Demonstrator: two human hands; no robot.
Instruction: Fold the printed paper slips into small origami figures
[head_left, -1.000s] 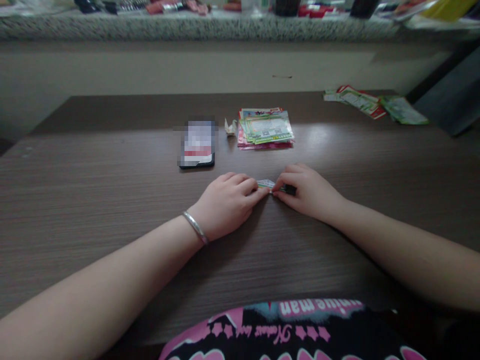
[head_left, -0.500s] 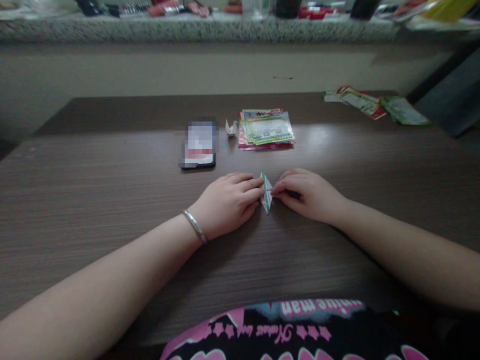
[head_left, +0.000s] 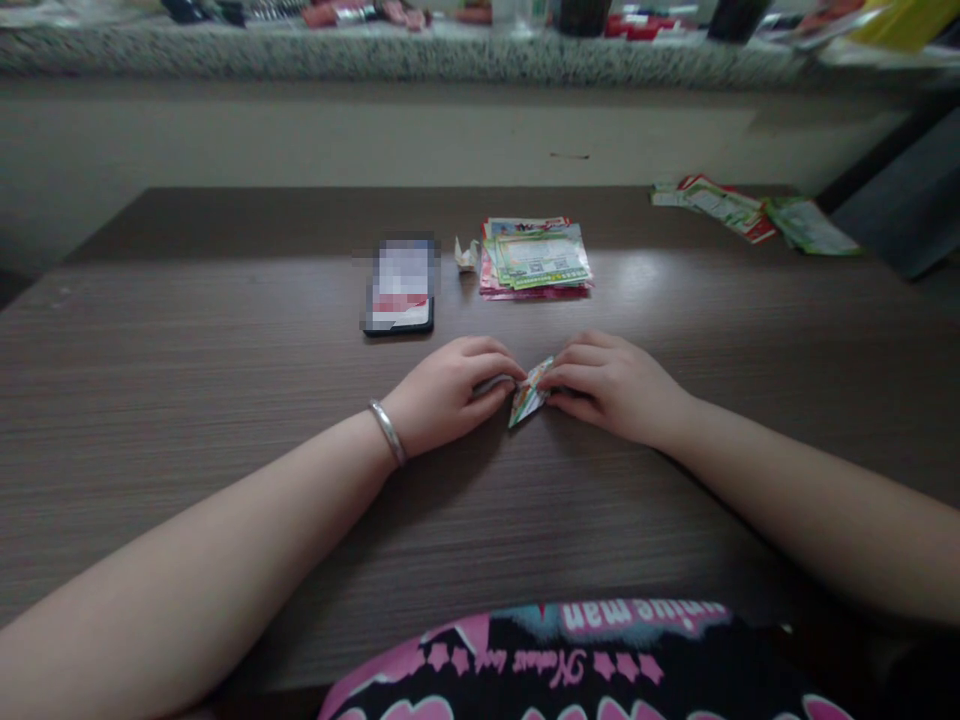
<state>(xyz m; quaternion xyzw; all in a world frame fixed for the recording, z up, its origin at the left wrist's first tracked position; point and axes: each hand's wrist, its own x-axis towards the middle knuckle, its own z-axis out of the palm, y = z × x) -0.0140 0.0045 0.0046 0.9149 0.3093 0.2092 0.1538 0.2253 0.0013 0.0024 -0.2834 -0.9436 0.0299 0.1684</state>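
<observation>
A small folded piece of printed paper [head_left: 529,396], white, green and orange, sits between my hands over the dark wooden table [head_left: 465,560]. It is diamond-shaped and slants from lower left to upper right. My left hand [head_left: 461,395], below a silver bracelet [head_left: 388,432], pinches its left edge. Fingers of my right hand [head_left: 611,385] close on its right side and cover part of it. A little folded paper crane [head_left: 466,256] stands beyond the hands, beside a stack of printed paper sheets [head_left: 544,262].
Left of the crane lies a phone [head_left: 401,290], its screen blurred out. More printed papers [head_left: 727,208] lie at the far right of the table. Behind the table runs a speckled stone ledge [head_left: 420,58] with dark cups [head_left: 583,15] and assorted small items.
The folded paper has turned from nearly upright to a slant. My right hand's fingers now reach over its right side, and my left hand has drawn slightly back to the left.
</observation>
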